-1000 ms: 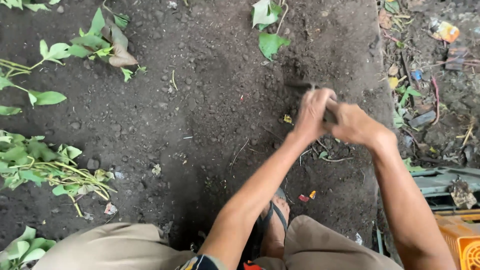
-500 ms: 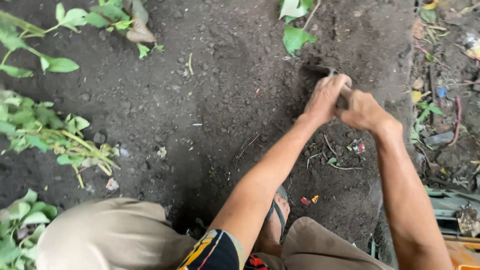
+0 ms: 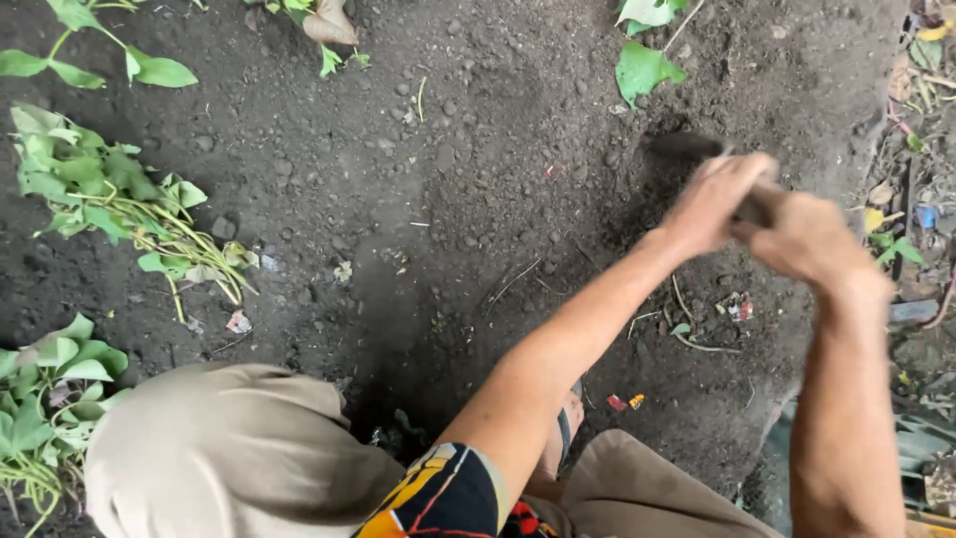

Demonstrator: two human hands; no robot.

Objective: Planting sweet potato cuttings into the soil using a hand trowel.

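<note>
Both of my hands grip the short handle of a dark digging tool (image 3: 689,145) over bare dark soil. My left hand (image 3: 712,199) is in front, nearer the blade, and my right hand (image 3: 802,234) is just behind it on the handle. The dark blade points left and sits at the edge of a small hollow in the soil (image 3: 637,199). The handle itself is mostly hidden inside my fists. I am crouched, with my knees (image 3: 229,448) at the bottom of the view and a sandalled foot (image 3: 563,433) between them.
A bundle of cut green leafy vines (image 3: 119,204) lies on the soil at the left, more leaves (image 3: 50,389) at the lower left. Small green plants (image 3: 642,65) stand at the top. Litter and dry leaves (image 3: 916,149) line the right edge.
My hands and the tool have swung a little to the right and down toward the soil, and the view has shifted so the leafy bundle sits further left.
</note>
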